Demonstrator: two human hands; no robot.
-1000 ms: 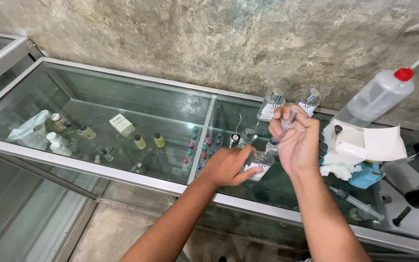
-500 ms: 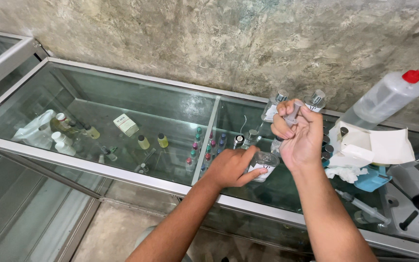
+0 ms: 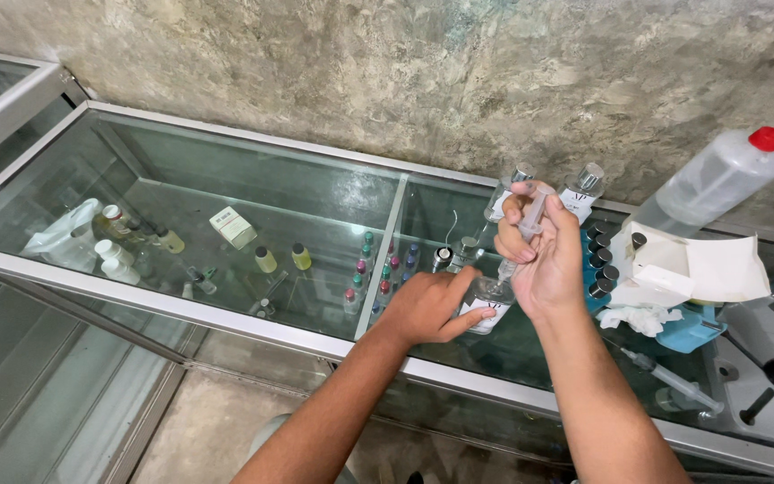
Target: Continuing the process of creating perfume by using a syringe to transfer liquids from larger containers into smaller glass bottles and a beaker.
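My left hand (image 3: 427,307) grips a small clear glass bottle (image 3: 485,303) with a white label, standing on the glass counter top (image 3: 315,206). Above it, my right hand (image 3: 544,255) holds a plastic syringe (image 3: 523,229) pointed down, its tip at the bottle's mouth and my thumb on the plunger. Two more clear bottles with silver caps (image 3: 553,190) stand just behind my right hand near the wall.
A squeeze wash bottle with a red cap (image 3: 718,179) leans at the right over a white box and paper (image 3: 700,267). Black caps (image 3: 600,260), a blue cloth (image 3: 687,327) and a spare syringe (image 3: 674,376) lie nearby. Small bottles (image 3: 378,269) fill the display case below.
My right hand has lowered the syringe toward the small bottle's mouth. My left hand stays on the bottle. The view shifted slightly.
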